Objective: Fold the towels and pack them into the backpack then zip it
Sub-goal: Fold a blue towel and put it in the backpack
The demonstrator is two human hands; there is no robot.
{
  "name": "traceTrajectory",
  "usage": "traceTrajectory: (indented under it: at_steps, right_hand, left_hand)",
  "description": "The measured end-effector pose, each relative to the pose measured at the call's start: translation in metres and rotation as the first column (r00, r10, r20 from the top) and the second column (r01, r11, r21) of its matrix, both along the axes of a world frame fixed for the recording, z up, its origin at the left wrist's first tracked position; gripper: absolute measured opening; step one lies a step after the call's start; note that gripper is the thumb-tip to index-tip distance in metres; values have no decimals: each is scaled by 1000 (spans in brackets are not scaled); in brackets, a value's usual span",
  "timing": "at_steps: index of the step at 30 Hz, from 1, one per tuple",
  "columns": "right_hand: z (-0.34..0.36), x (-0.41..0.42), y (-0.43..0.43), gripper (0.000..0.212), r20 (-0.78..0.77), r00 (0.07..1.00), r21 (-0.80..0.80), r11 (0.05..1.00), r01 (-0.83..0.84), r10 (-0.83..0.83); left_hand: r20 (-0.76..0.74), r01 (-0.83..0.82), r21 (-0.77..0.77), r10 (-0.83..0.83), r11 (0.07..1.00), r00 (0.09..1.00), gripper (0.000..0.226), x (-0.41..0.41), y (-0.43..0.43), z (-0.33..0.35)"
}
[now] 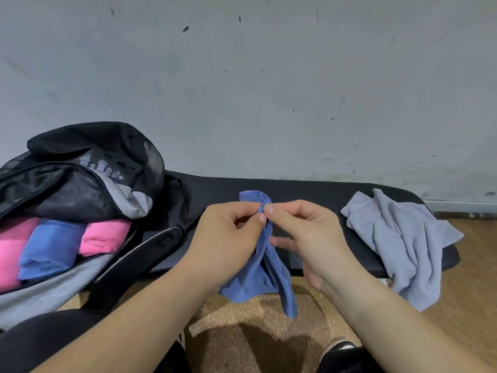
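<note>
The left hand (228, 238) and right hand (309, 235) met over the bench's (295, 195) near edge, each pinching the blue towel's (269, 278) bunched top between thumb and forefinger. Their palms hid its middle. It hung crumpled between the open backpack (80, 170) and a grey towel (398, 238).

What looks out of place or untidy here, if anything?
The pale grey towel lies crumpled at the right end of the black bench, one part hanging over the front edge. The blue towel pinched by the left hand and right hand is bunched, not folded. The three folded towels in the backpack look neat.
</note>
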State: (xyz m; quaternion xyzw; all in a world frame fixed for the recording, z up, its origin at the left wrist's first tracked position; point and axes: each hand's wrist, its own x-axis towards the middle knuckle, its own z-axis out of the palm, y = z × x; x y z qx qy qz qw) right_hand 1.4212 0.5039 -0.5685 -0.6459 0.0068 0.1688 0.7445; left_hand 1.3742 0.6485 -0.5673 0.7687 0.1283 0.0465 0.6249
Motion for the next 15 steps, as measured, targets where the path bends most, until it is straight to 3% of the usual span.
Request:
traceTrajectory:
  at_steps: [5, 10, 13, 15]
  right_hand:
    - [1, 1, 3, 8, 82, 996, -2, 1000, 31, -31]
    - [-2, 3, 7, 27, -5, 999, 4, 999, -54, 54]
    - [0, 6, 5, 43, -98, 985, 88, 987, -133, 141]
    - [1, 10, 3, 44, -81, 986, 107, 985, -135, 144]
  left_hand:
    - [107, -50, 40, 45, 998, 993, 26, 1, 2, 5]
    - [54, 25, 37, -27, 999, 998, 14, 1, 3, 0]
    - [50, -47, 55, 44, 997, 998, 11, 2, 10, 1]
    - [67, -85, 80, 80, 993, 995, 10, 3, 16, 3]
